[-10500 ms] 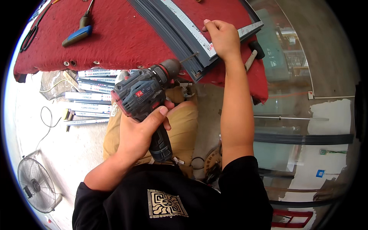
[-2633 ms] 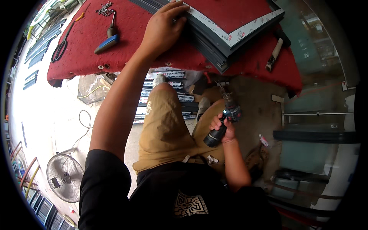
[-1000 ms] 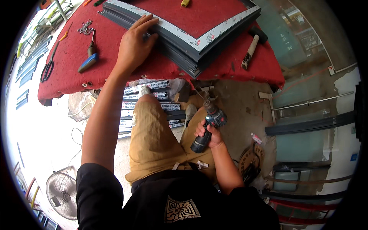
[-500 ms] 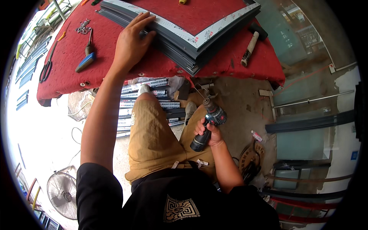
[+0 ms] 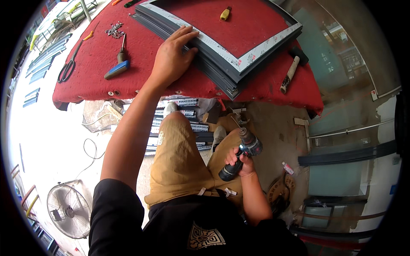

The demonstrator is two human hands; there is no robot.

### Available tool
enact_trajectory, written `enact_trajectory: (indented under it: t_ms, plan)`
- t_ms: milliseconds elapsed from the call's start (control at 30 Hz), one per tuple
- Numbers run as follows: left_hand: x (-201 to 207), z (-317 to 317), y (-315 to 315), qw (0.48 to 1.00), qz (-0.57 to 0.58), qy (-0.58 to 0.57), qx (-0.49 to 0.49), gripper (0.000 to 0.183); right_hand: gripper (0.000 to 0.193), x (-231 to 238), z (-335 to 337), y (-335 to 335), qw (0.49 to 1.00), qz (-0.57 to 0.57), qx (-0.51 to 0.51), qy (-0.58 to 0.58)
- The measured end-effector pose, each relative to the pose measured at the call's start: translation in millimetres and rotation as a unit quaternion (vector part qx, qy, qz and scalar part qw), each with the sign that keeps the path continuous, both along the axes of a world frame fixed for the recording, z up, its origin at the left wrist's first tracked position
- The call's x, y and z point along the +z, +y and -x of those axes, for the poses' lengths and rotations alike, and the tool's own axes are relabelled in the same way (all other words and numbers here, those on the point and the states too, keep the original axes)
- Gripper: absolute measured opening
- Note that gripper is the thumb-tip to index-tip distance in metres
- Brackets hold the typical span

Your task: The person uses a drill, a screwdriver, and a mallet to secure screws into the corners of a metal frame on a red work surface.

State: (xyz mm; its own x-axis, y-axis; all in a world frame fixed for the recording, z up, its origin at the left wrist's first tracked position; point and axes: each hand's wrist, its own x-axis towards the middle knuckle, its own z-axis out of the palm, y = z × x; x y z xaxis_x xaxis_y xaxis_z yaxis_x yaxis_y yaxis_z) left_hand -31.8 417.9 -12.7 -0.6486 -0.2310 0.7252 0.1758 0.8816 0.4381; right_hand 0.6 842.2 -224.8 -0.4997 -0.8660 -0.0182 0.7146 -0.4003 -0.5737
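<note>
My left hand (image 5: 174, 55) lies on the near left side of a dark grey window frame (image 5: 254, 68), its fingers stretched over the white film strip and its thumb apart. The frame appears to be a stack of profiles and rests on the red-covered table (image 5: 149, 51). My right hand (image 5: 244, 164) grips a black cordless drill (image 5: 251, 147) in front of my right thigh, below the table edge. A long thin bit points up and away from me. A yellow-handled screwdriver (image 5: 225, 14) lies inside the frame opening.
Left on the table are scissors (image 5: 67, 70), a blue-handled driver (image 5: 118, 69) and a pile of screws (image 5: 115, 30). A hammer (image 5: 291, 72) lies right of the frame. Film-wrapped profiles (image 5: 198, 127) lie under the table. A fan (image 5: 68, 210) stands on the left; glass panels (image 5: 335, 168) are at right.
My view has shifted, so the table and frame sit lower and further right. My left hand stays on the frame. My right hand still holds the drill in front of my thigh.
</note>
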Motion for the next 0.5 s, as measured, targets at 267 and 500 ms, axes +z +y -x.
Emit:
enact_trajectory:
  t_ms: [267,500]
  plan:
    - [-1,-4,-3,1.000,-0.026,0.005,-0.001,0.047,0.042,166,29,-38,0.974,0.079,-0.023,0.210]
    - [2,-6,4,0.998,-0.059,0.018,-0.007,0.047,0.040,345,81,-98,0.781,-0.105,-0.273,0.551]
